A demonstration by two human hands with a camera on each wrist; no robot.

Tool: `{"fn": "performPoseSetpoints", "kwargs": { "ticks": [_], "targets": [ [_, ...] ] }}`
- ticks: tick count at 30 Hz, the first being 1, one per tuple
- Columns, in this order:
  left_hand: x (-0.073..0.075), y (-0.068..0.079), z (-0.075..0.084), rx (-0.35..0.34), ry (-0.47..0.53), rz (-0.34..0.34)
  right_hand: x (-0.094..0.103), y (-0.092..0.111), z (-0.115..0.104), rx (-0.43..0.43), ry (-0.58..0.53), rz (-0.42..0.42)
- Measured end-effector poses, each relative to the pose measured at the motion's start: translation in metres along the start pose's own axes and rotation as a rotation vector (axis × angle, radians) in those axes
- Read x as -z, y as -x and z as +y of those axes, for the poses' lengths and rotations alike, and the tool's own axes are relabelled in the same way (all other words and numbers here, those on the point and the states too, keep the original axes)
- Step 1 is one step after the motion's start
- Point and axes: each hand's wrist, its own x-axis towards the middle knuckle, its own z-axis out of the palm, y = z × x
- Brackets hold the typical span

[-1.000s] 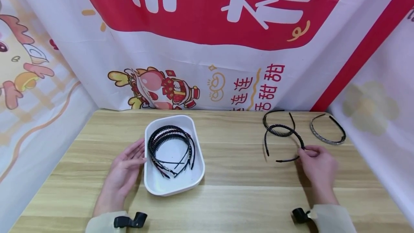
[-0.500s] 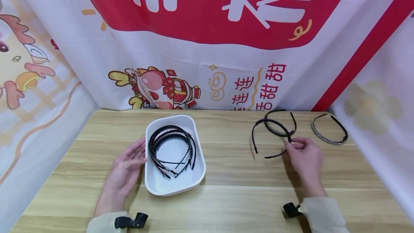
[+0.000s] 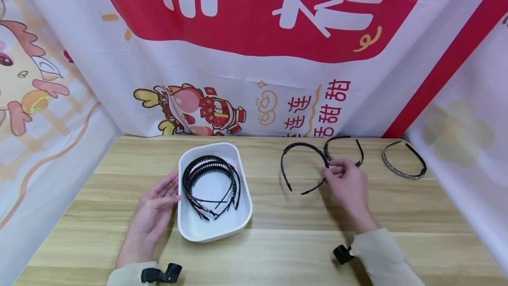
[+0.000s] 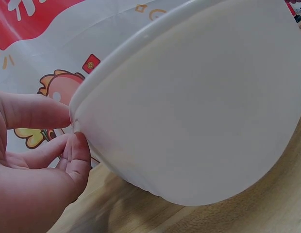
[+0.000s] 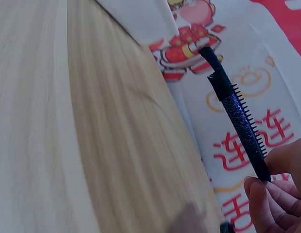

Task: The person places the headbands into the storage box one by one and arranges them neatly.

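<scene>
My right hand [image 3: 349, 184] pinches a black toothed headband [image 3: 303, 144] by one side, holding it above the table with its ends toward me. In the right wrist view, thumb and fingers grip the end of this dark headband [image 5: 242, 121], its small teeth showing along one edge. To the left stands a white plastic box [image 3: 243, 184] with several black headbands [image 3: 187, 182] lying overlapped inside. My left hand [image 3: 152, 213] rests against the box's left side. Up close, the left wrist view shows its fingertips touching the outer wall of the white box [image 4: 199, 107].
Behind the held headband, another black toothed headband [image 3: 361, 151] lies near the table's back edge. A glittery silver-grey headband [image 3: 401, 173] lies farther right. The wooden table [image 3: 285, 250] meets a printed cloth backdrop [image 3: 258, 65] at the back and sides.
My right hand has moved left with the pinched headband, away from the two headbands lying at the back right. The left hand and the box have stayed in place.
</scene>
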Motion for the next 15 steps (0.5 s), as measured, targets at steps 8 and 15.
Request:
{"fn": "performPoseSetpoints", "kwargs": {
  "ticks": [8,15],
  "targets": [
    [0.000,0.000,-0.001,0.006,0.001,0.013,-0.022,0.003,-0.026,0.062,-0.039,-0.041],
    [0.000,0.000,0.000,0.005,0.016,0.009,-0.047,0.010,-0.057,0.115,-0.108,-0.077]
  ]
}}
